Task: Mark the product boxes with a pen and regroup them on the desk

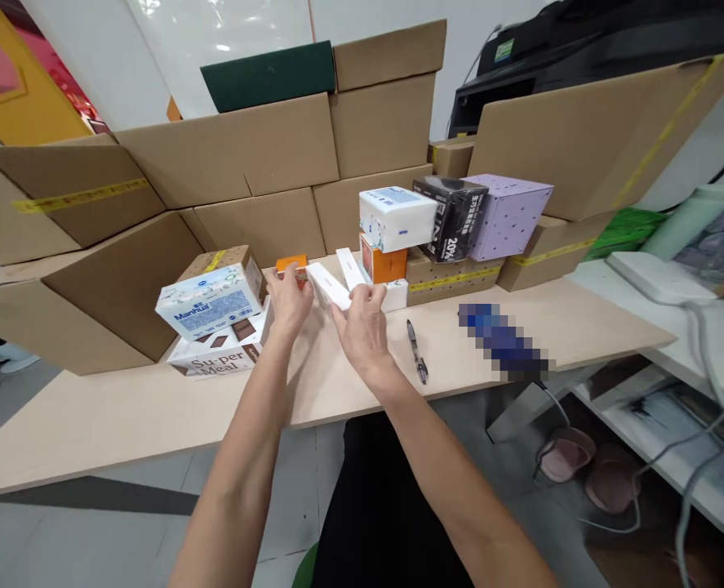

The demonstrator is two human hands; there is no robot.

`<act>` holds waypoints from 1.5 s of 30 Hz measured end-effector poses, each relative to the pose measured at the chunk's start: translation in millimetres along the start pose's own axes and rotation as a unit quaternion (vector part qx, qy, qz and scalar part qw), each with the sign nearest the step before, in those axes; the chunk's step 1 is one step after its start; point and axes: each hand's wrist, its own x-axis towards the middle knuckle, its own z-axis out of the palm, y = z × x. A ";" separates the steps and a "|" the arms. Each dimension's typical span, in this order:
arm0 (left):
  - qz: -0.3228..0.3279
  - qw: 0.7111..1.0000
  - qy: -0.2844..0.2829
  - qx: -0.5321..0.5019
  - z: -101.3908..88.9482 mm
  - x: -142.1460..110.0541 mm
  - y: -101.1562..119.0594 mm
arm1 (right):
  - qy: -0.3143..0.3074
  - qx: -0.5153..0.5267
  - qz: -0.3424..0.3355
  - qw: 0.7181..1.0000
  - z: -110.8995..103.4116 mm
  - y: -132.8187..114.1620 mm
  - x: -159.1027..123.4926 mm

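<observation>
My left hand [290, 300] is closed around the near side of a small orange box [291, 262], its fingers partly hiding it. My right hand [365, 327] grips the near end of a slim white box [327, 284] that stands tilted on the table. Just right of that box, a second slim white box [351, 268] leans behind my right fingers; whether they touch it I cannot tell. Beside my left hand, a Manhua tissue pack [207, 300] lies on a white Su-per Meal box [215, 359]. A black pen [417, 351] lies right of my right hand.
On the right, a tissue pack [395, 219] tops an orange box [384, 261]. A black box [450, 219] and a purple box [509, 216] rest on a brown carton [453, 282]. Large cardboard [257, 229] walls the table's back. A blurred blue thing [502, 339] lies right.
</observation>
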 end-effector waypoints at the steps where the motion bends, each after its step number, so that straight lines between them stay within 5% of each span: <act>1: -0.010 1.000 0.002 0.008 4.3 7.7 1.2 | -0.016 0.008 -0.015 1.000 -0.6 0.9 -2.3; 6: -0.058 0.997 -0.013 0.042 17.8 36.4 -0.8 | -0.118 -0.034 -0.130 0.984 -6.6 11.5 -21.4; 15: -0.073 0.996 -0.020 0.045 27.4 46.1 -1.9 | -0.073 -0.178 -0.269 0.944 -8.9 24.0 -10.9; 20: -0.033 0.999 0.007 0.043 1.8 34.0 10.3 | -0.082 -0.178 -0.287 0.938 9.4 26.9 3.0; 25: 0.050 0.993 0.067 -0.080 -53.6 -8.6 15.0 | -0.067 -0.139 -0.256 0.954 10.9 23.1 9.4; 30: 0.053 0.969 0.065 -0.234 -92.6 -97.8 -0.3 | 0.006 0.041 -0.177 0.983 -17.2 39.2 -22.6; 33: -0.015 0.938 0.038 -0.343 -89.8 -151.5 -10.7 | 0.027 0.223 -0.079 0.971 -31.0 55.4 -61.5; 36: -0.115 0.894 -0.003 -0.433 -76.2 -182.8 -12.7 | -0.054 0.345 -0.004 0.937 -38.9 66.1 -99.0; 39: -0.139 0.878 -0.038 -0.457 -65.1 -184.6 -6.4 | -0.127 0.373 -0.044 0.918 -43.0 68.5 -121.6; 45: -0.110 0.915 -0.122 -0.369 -53.7 -159.3 -3.0 | -0.082 0.307 -0.072 0.946 -37.9 63.8 -129.3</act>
